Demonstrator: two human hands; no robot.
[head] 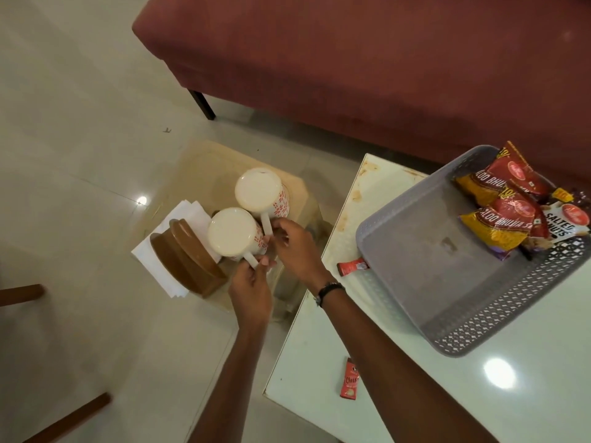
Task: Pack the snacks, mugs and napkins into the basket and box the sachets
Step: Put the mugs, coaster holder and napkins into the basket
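Now two white ceramic mugs with red marks are seen upside down on a low glass-topped side table (220, 161), at the left of the scene. The near mug (233, 233) is held at its handle by the left hand (251, 287), whose fingers are closed around it. The far mug (260, 191) is held at its handle by the right hand (295, 247), with fingers pinched on it. Both mugs seem to rest on the glass; a small lift cannot be excluded.

As a judgement, the task is partly done. Three red and yellow snack packets (518, 209) are already laid in the far right corner of the grey perforated plastic basket (479, 327), which stands on the white table (367, 362) at the right. The mugs are not yet packed. The white paper napkins (150, 254) are left in a brown wooden holder (188, 260), just beside the near mug. Two small red sachets are not boxed: one sachet (353, 266) lies at the left wall of the basket, another sachet (350, 378) lies near the left edge of the white table. No box is visible.

Much bare floor of the basket is open for the mugs. The way to the right must pass over the edge of the white table and over the basket wall. The napkin holder stands close on the left, so little room is given there.
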